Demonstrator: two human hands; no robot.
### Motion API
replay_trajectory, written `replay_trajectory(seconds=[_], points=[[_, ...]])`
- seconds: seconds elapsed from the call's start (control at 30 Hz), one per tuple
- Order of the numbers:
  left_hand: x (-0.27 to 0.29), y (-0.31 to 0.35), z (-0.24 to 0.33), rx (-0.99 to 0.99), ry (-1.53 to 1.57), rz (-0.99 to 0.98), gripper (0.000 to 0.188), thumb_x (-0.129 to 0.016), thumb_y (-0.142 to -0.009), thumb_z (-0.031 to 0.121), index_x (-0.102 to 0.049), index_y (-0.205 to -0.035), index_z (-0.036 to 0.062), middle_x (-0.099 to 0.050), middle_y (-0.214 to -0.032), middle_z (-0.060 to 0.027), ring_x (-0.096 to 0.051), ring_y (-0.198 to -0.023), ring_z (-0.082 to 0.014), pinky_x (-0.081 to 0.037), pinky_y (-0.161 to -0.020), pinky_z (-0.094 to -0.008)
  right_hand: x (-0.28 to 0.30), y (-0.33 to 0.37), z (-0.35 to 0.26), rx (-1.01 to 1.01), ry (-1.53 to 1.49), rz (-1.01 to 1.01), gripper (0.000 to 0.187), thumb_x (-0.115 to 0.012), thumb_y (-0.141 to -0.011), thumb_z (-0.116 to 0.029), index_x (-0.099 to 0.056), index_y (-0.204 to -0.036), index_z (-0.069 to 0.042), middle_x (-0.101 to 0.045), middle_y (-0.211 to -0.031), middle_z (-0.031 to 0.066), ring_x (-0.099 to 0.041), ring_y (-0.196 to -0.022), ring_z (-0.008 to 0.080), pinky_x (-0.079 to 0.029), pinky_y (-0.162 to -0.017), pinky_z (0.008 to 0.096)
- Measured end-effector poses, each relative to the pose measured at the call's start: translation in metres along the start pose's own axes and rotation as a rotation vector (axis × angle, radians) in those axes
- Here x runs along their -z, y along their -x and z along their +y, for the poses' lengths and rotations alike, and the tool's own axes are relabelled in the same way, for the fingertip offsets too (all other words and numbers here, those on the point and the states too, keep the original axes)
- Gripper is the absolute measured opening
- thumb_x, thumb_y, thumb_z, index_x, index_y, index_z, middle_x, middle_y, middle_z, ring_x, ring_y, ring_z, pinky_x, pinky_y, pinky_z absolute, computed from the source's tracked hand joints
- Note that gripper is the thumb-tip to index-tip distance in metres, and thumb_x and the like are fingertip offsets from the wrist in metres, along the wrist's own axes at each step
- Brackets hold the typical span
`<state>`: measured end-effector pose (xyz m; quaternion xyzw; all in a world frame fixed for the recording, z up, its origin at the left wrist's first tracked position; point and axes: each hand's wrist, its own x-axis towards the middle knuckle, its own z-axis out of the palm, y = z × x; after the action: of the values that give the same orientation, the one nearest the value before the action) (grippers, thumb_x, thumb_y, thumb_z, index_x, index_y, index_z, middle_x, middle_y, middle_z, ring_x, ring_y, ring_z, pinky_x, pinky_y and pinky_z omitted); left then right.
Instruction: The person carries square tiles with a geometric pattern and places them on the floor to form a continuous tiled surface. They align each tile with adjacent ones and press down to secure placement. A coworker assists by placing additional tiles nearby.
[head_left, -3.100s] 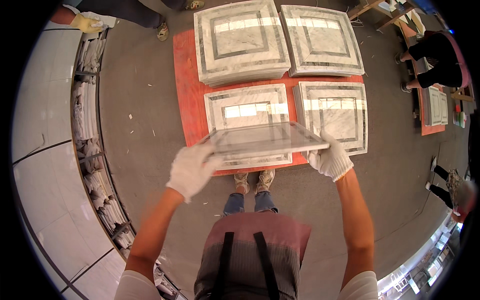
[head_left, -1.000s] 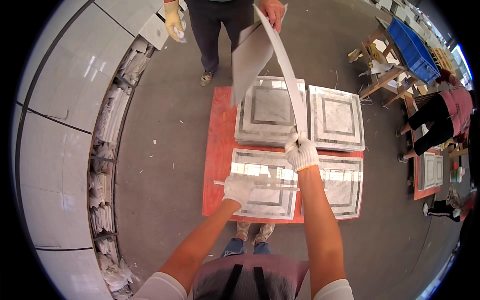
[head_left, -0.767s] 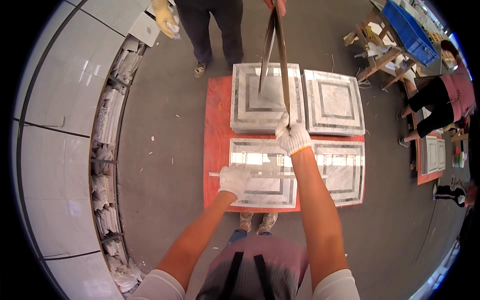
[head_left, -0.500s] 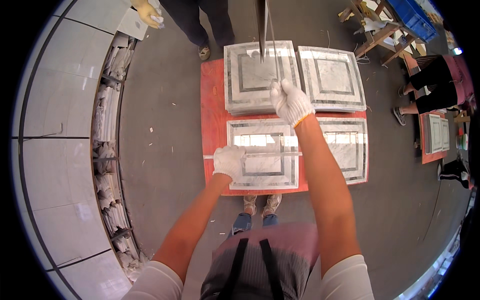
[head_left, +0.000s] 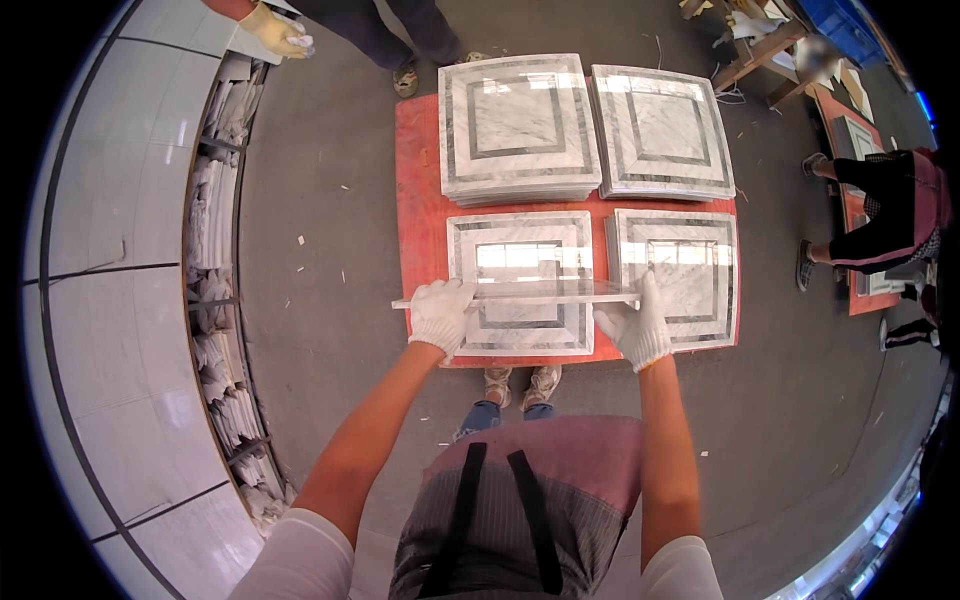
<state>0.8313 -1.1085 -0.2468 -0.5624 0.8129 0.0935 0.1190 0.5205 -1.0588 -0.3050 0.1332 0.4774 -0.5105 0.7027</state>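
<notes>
A thin pale slab (head_left: 550, 290), seen almost edge-on and apparently a tile, spans the space between my two hands above the near-left tile stack (head_left: 465, 235). Its left end is gripped by my left hand (head_left: 438, 318), in a white knitted glove, with the fingers wrapped over it. At the other end my right hand (head_left: 642, 328), gloved alike, holds the slab between thumb and fingers. Beneath, the near-left stack shows a marbled top with grey square bands. Beside my right hand lies the near-right tile stack (head_left: 715, 240).
Two more tile stacks, far-left (head_left: 460, 180) and far-right (head_left: 715, 180), share the red board (head_left: 420, 220). A person with a yellow glove (head_left: 275, 30) stands beyond it. A pale panelled surface (head_left: 120, 330) runs along the left, beside a rack of offcuts (head_left: 215, 220). Another person (head_left: 890, 200) is at right.
My right hand has come down from a raised, narrow upright piece to the slab's right end. That upright piece is out of view. My left hand stays on the slab's left end.
</notes>
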Motion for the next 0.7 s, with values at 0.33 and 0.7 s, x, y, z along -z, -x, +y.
replay_trajectory(seconds=[0.33,0.7], points=[[0.013,-0.01,-0.112,0.638,1.122,-0.182,0.055,-0.06,-0.093,0.043,-0.052,-0.131,0.0042,-0.063,-0.118,-0.0092,-0.057,-0.113,-0.0221,-0.048,-0.093,-0.04,0.002,-0.015,0.005,-0.007,-0.108,-0.064,0.053,-0.046,-0.099,-0.041,-0.049,-0.128,0.004,-0.052,-0.127,0.0197,-0.055,-0.114,0.0354,-0.051,-0.095,0.0465],[-0.122,-0.025,-0.148,0.875,2.291,-1.044,0.071,-0.058,-0.09,0.045,-0.037,-0.143,0.0036,-0.058,-0.123,-0.0211,-0.065,-0.101,-0.0334,-0.059,-0.075,-0.0382,0.028,-0.032,-0.013,-0.078,-0.149,-0.168,0.063,-0.054,-0.091,-0.048,-0.04,-0.137,-0.008,-0.041,-0.142,0.0143,-0.051,-0.12,0.0383,-0.053,-0.087,0.0525]])
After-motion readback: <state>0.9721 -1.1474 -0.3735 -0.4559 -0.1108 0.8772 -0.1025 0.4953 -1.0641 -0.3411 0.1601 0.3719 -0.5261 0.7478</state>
